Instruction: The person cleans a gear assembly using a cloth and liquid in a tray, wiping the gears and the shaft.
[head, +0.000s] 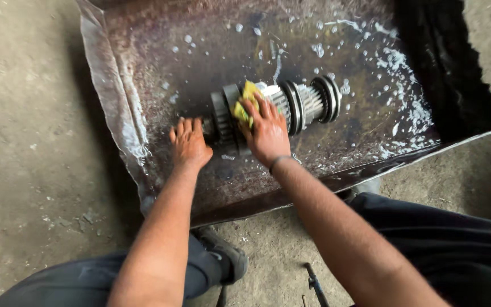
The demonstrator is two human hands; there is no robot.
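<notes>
I see a dusty concrete floor [29, 113] carrying one shallow rusty metal tray [143, 51], wet and flecked with white foam [396, 59]. One geared steel shaft [305, 102] lies on its side in the tray. My left hand [188, 145] rests flat at the shaft's end, fingers extended, gripping nothing. My right hand [268, 133] presses one yellow sponge [247, 102] against the gears, fingers curled over it.

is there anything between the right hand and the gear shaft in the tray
Yes: a yellow sponge sits under the right hand, pressed on the gear shaft. The left hand rests bare on the shaft's near end.
</notes>
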